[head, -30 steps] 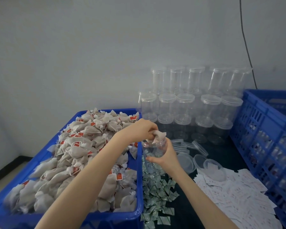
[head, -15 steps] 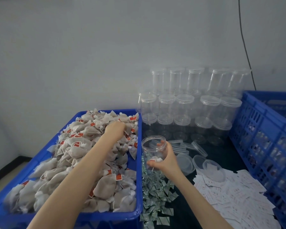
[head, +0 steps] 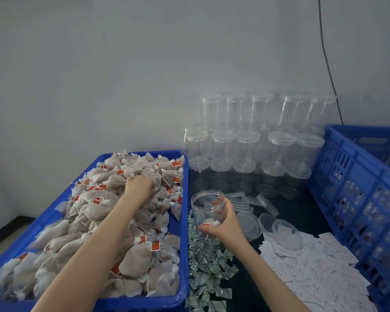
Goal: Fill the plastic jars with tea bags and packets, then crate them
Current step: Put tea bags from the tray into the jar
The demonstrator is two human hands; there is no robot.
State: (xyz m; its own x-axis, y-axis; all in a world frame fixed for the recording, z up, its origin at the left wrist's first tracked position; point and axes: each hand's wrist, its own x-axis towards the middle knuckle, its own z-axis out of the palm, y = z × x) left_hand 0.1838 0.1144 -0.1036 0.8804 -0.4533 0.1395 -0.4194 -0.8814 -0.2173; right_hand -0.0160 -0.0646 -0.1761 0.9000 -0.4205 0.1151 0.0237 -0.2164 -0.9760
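My right hand grips an open clear plastic jar, held upright over the green packets, with one tea bag lying inside it. My left hand reaches into the heap of beige tea bags with red tags in the blue bin. Its fingers are curled down into the pile; whether they hold a bag is hidden. Small green packets lie in a strip on the dark table, and white paper packets spread out to the right.
Stacked empty lidded jars stand against the back wall. Loose clear lids and shallow cups lie behind the held jar. A blue slatted crate holding filled jars stands at the right. A black cable hangs down the wall.
My left hand dropped a tea bag into the jar, then moved left into the tea bag heap. My right hand kept holding the jar, lowering it slightly.
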